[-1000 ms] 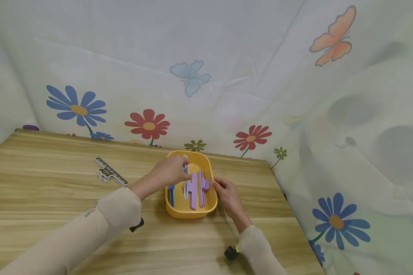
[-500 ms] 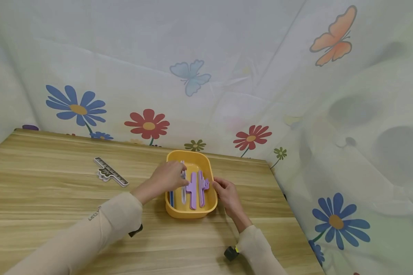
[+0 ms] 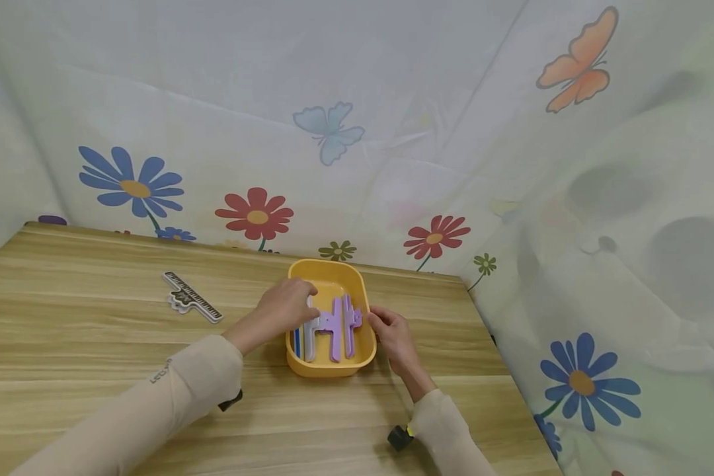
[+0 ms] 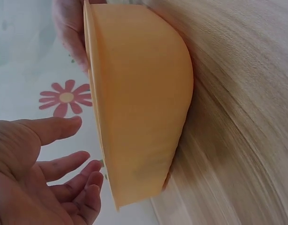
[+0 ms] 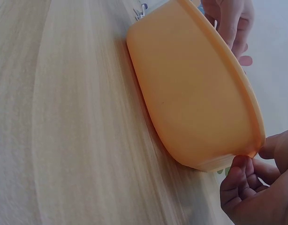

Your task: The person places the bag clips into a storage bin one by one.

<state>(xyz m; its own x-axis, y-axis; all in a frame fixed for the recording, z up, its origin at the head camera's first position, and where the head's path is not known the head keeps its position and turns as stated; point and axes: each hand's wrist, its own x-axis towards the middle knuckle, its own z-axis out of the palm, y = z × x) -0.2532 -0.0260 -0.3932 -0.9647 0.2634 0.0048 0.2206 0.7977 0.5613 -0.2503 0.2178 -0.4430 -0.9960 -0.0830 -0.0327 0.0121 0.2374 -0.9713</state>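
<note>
My left hand [image 3: 281, 307] hovers over the left rim of the rounded yellow plastic tub [image 3: 357, 354], its fingers loosely spread and gripping nothing; the left wrist view shows the palm [image 4: 36, 178] open just beside the tub's outer wall [image 4: 139, 98], fingertips close to the rim but apart from it. Right under those fingers a pale grey flat plastic ruler [image 3: 309, 334] lies released inside the tub, along its left side, with a thin blue strip [image 3: 297, 342] between it and the left wall. Next to the grey ruler two lilac flat plastic rulers with side tabs [image 3: 340, 324] lie lengthwise down the middle of the tub, close against each other. My right hand [image 3: 391, 334] rests against the tub's right rim, fingers curled onto the edge; in the right wrist view my fingertips [image 5: 240, 176] touch the rim at the near corner of the tub [image 5: 195, 93]. The tub stands on the light wooden worktop [image 3: 95, 370] towards its far right corner, near the back edge. Well apart to the left, closer to the back edge, a black-and-white flat ruler with a shaped end [image 3: 190, 297] lies slantwise on the wood. A pale cloth printed with flowers and butterflies [image 3: 333, 132] hangs behind the back edge and along the right edge
</note>
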